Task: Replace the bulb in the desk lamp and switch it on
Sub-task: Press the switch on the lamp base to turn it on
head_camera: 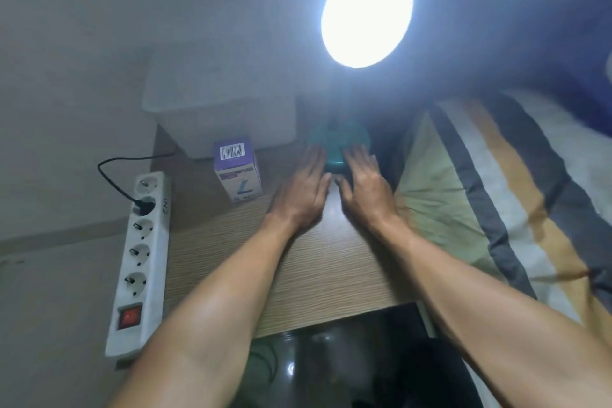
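Note:
The desk lamp is lit: its head (367, 14) glares bright white at the top, hiding the bulb. Its round teal base (337, 139) stands at the back of the wooden table (318, 262). My left hand (303, 192) and my right hand (364, 189) lie flat side by side just in front of the base, fingers straight, fingertips touching its front edge. Neither hand holds anything. A purple and white bulb box (236, 169) stands upright left of my left hand.
A white power strip (140, 262) with a red switch lies along the table's left edge, one black plug in it. A white bin (218, 109) stands behind the box. A striped pillow (490, 195) borders the table on the right.

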Demonstrator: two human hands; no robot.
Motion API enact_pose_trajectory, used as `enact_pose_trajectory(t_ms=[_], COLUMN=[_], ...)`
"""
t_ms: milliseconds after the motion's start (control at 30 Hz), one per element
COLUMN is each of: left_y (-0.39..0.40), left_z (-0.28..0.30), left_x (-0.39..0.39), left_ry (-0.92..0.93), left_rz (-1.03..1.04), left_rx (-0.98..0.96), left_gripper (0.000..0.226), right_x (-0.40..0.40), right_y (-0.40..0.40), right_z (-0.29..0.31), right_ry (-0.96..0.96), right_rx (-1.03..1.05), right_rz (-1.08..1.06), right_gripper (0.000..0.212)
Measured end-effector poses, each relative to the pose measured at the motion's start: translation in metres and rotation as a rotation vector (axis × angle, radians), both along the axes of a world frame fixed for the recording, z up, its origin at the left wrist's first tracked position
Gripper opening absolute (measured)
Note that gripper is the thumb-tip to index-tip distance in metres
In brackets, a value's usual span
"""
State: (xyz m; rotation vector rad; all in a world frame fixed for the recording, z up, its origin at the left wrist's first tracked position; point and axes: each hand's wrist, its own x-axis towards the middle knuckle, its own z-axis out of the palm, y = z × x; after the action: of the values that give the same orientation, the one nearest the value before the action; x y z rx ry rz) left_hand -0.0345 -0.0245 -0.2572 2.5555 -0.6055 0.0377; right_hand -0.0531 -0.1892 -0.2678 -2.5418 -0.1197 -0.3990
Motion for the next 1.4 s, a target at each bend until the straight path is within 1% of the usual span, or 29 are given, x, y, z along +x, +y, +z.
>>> enact_pose_trajectory(t_ms=[300, 467, 967, 1400], left_y=[0.0, -0.0003, -0.0008, -0.001], left_z=[-0.0017, -0.0034, -0.0016, -0.002], left_x=[0.0021, 0.0027, 0.0027, 0.002], left_ry=[-0.037, -0.048, -0.067, -0.072], left_rz=[0.001, -0.002, -0.011, -0.004], left_rx=[-0.001, -0.003, -0.026, -0.024], left_gripper=[0.064, 0.07, 0.058, 0.058], right_x=[0.002, 0.0033, 0.0048, 0.0026], right_y=[-0.0016, -0.0025, -0.0026, 0.0008], right_z=[-0.0006, -0.0012, -0.0009, 0.0061], right_ry=[-0.042, -0.056, -0.064, -0.067], right_rx=[-0.006, -0.016, -0.049, -0.126], right_rz=[-0.012, -0.011, -0.02, -0.051], right_gripper=[0.057, 0.057, 0.058, 0.06])
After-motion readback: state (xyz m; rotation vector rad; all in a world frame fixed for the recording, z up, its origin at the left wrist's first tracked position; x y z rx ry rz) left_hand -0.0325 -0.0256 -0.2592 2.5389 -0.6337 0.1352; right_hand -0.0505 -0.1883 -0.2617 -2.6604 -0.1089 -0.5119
